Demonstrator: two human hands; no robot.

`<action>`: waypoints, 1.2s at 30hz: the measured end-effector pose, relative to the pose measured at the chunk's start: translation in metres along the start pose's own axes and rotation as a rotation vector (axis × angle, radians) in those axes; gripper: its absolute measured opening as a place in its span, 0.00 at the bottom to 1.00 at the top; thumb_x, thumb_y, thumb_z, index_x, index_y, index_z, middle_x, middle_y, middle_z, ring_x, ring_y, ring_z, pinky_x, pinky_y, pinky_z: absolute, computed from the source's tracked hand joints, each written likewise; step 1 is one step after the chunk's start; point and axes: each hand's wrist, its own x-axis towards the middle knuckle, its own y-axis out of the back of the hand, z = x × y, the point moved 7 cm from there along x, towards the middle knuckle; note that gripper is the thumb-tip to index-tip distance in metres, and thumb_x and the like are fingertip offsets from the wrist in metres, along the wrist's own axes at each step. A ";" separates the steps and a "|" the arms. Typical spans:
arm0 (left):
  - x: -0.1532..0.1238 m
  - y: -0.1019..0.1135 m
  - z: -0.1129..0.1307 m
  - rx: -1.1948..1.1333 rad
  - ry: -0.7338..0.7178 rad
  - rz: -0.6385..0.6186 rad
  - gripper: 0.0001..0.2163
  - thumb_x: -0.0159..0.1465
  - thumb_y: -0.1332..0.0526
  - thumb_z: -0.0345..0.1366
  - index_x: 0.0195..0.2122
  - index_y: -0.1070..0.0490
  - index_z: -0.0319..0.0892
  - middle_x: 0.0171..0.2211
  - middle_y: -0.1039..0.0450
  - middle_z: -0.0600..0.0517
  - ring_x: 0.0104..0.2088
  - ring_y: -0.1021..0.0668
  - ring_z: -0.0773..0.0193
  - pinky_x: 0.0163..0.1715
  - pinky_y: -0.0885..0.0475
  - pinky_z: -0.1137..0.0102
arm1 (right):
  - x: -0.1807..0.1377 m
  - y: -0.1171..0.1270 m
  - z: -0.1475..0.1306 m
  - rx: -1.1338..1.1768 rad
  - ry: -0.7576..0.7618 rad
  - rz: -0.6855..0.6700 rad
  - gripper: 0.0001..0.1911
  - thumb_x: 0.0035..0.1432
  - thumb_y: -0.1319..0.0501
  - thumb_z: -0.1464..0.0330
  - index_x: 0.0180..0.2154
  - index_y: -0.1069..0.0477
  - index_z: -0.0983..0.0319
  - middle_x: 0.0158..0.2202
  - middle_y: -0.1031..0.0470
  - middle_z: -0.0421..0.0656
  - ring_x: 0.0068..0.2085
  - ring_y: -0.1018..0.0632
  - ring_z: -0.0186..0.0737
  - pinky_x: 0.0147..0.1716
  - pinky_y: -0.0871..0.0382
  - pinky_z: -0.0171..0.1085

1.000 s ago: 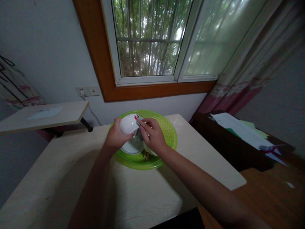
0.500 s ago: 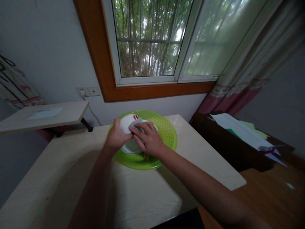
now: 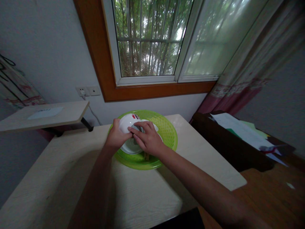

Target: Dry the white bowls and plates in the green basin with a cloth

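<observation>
My left hand point(image 3: 116, 136) is closed on the rim of a white bowl point(image 3: 126, 122) with red markings, tilted on its side. My right hand point(image 3: 150, 138) presses a grey cloth-like piece point(image 3: 138, 128) against the bowl; the fingers partly cover it. Beneath both hands lies a white dish point(image 3: 131, 148) in a round green plastic basket point(image 3: 170, 133). Ends of light wooden sticks point(image 3: 146, 156) show under my right hand. Another white piece point(image 3: 156, 128), mostly hidden, peeks out behind my right fingers.
The basket rests on a pale wooden table point(image 3: 143, 190) below a window point(image 3: 152, 41). To the left stands a raised shelf point(image 3: 71, 111) with a paper on it. Papers point(image 3: 243, 130) lie on a dark cabinet at the right. A dark object point(image 3: 181, 221) is at the front edge.
My right hand and the grey piece have shifted slightly down along the bowl, so more of its red marking shows. My left hand keeps its hold on the bowl.
</observation>
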 end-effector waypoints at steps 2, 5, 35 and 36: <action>0.000 0.000 -0.001 -0.006 0.003 0.003 0.28 0.49 0.29 0.45 0.47 0.42 0.46 0.42 0.25 0.48 0.42 0.20 0.53 0.39 0.25 0.63 | -0.001 -0.001 0.007 0.021 -0.040 0.038 0.24 0.67 0.41 0.69 0.63 0.33 0.50 0.58 0.30 0.48 0.55 0.30 0.51 0.57 0.33 0.55; 0.001 -0.002 -0.003 0.004 -0.014 -0.015 0.29 0.49 0.29 0.47 0.47 0.42 0.46 0.42 0.26 0.49 0.42 0.20 0.53 0.39 0.25 0.63 | -0.001 0.000 0.015 0.060 -0.085 0.107 0.23 0.68 0.42 0.70 0.63 0.33 0.51 0.55 0.29 0.48 0.53 0.28 0.48 0.54 0.30 0.50; -0.004 -0.015 0.008 0.114 -0.146 -0.176 0.31 0.48 0.28 0.45 0.49 0.40 0.45 0.44 0.26 0.49 0.42 0.22 0.53 0.40 0.27 0.62 | -0.006 0.013 0.050 0.133 -0.403 0.310 0.12 0.69 0.40 0.64 0.50 0.22 0.56 0.47 0.23 0.44 0.49 0.27 0.45 0.52 0.35 0.47; -0.004 -0.014 0.008 0.110 -0.135 -0.167 0.30 0.48 0.28 0.45 0.49 0.40 0.45 0.43 0.26 0.49 0.42 0.21 0.53 0.40 0.27 0.62 | -0.006 0.012 0.048 0.141 -0.379 0.306 0.13 0.69 0.40 0.64 0.52 0.23 0.56 0.49 0.24 0.45 0.50 0.27 0.45 0.53 0.34 0.47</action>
